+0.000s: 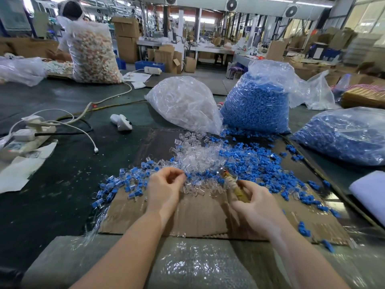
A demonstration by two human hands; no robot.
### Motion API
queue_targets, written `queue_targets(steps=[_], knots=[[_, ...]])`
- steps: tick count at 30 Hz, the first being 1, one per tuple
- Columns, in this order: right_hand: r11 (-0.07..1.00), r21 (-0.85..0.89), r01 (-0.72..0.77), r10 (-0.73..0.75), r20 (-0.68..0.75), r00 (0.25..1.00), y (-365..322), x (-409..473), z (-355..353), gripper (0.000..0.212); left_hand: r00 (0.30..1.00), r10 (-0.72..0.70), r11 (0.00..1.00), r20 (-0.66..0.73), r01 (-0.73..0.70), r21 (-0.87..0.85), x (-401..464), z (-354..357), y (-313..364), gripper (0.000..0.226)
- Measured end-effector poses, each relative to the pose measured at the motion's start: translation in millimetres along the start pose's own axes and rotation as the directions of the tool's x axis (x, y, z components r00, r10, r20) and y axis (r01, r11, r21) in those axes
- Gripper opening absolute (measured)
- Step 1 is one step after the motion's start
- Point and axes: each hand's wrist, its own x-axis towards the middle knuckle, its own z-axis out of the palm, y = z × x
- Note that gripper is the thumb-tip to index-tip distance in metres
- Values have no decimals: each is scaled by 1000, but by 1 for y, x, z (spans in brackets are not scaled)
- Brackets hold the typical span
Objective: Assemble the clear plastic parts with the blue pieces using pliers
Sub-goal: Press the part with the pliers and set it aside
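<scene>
A heap of clear plastic parts (200, 157) lies mid-table, with loose blue pieces (256, 161) spread to its right. Joined blue-and-clear parts (123, 184) are scattered at the left. My left hand (164, 188) hovers at the near edge of the heap, its fingertips pinched together on what looks like a small clear part. My right hand (256, 203) grips the yellowish handles of the pliers (231, 182), whose tip points up and left toward the heap. All of this rests on a sheet of cardboard (198, 217).
Behind the heap stand a bag of clear parts (185, 105) and a bag of blue pieces (258, 105); another blue bag (350, 136) lies at the right. A power strip with cables (27, 134) sits at the left. Bubble wrap (187, 265) covers the near edge. A person works at the far left.
</scene>
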Motion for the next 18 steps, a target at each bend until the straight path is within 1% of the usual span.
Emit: queue_targets(steps=[1,2,4,6,8,9,11,14,16,18], knots=[[994,-104,-25,20,-48,999,6,2,-1,51,996,59,993,-70,-51,108,5,-9,0,13],[979,-195,-53,37,-88,995,11,3,-2,56,985,104,973,-136,-73,220,11,-19,-1,10],[944,-316,-90,42,-157,987,19,4,-4,56,960,171,888,-224,-52,456,23,-40,-7,10],[915,-385,-118,41,-203,978,25,5,-3,56,948,205,786,-242,-12,618,31,-58,-17,14],[886,-437,-153,57,-225,973,29,7,0,63,949,207,694,-236,28,720,35,-69,-24,18],[871,-462,-166,62,-232,971,32,8,2,66,950,202,659,-237,47,751,35,-72,-27,20],[844,-506,-180,55,-251,966,35,9,6,68,948,193,632,-254,78,771,36,-73,-29,21],[804,-565,-187,25,-281,959,39,8,9,71,940,210,654,-269,70,753,34,-66,-26,19],[794,-578,-190,26,-280,960,41,7,10,71,942,246,711,-229,-15,703,30,-56,-22,18],[784,-588,-197,35,-276,960,41,6,11,70,946,299,765,-127,-158,624,23,-40,-18,16]])
